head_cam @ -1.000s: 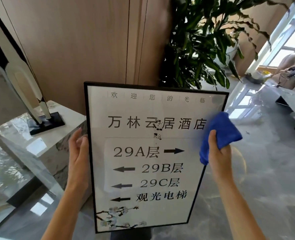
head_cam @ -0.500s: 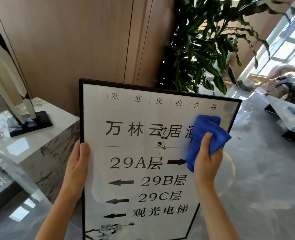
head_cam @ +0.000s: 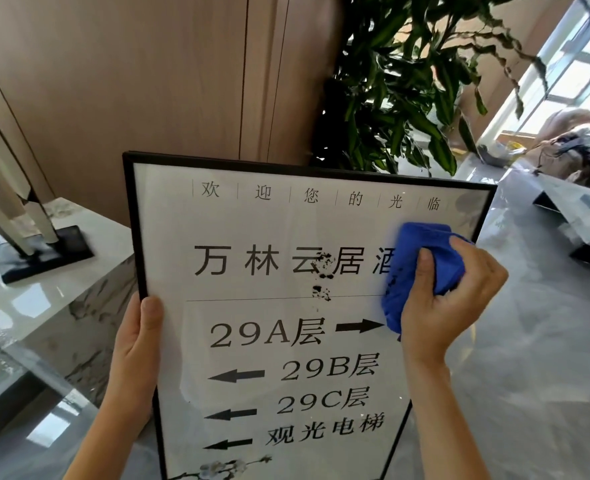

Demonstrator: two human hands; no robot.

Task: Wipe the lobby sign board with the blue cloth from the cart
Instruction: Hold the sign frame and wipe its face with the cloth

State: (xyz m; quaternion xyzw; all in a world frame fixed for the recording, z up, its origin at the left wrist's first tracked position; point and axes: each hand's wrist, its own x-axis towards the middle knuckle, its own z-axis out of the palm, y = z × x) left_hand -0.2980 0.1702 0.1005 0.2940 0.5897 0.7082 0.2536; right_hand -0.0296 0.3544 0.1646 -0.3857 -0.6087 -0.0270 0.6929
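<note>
The right hand [head_cam: 449, 299] has its fingers [head_cam: 459, 242] curled tight around a bunched blue cloth [head_cam: 421, 268], the thumb pressed across the front of the wad; the cloth bears on the glazed face of the sign board [head_cam: 252, 341] at its right side, covering the end of the large line of characters and reaching down to the tip of the first arrow. The left hand [head_cam: 136, 358] grips the board's left black frame edge, thumb laid flat on the front face, the remaining fingers wrapped behind and out of sight. The board stands upright, tilted slightly, in front of the person; its bottom edge is cut off by the view. Dark blotches [head_cam: 323, 275] mark the glass near the centre, just left of the cloth and not touching it. To the left stands a marble pedestal [head_cam: 79, 282] carrying a sculpture on a black base [head_cam: 47, 252]. Behind the board is a wood-panelled wall [head_cam: 130, 81] and a large leafy plant [head_cam: 400, 81]. The floor [head_cam: 528, 375] is polished grey stone. Windows [head_cam: 577, 67] admit daylight at upper right, where another person is partly visible near a low surface.
</note>
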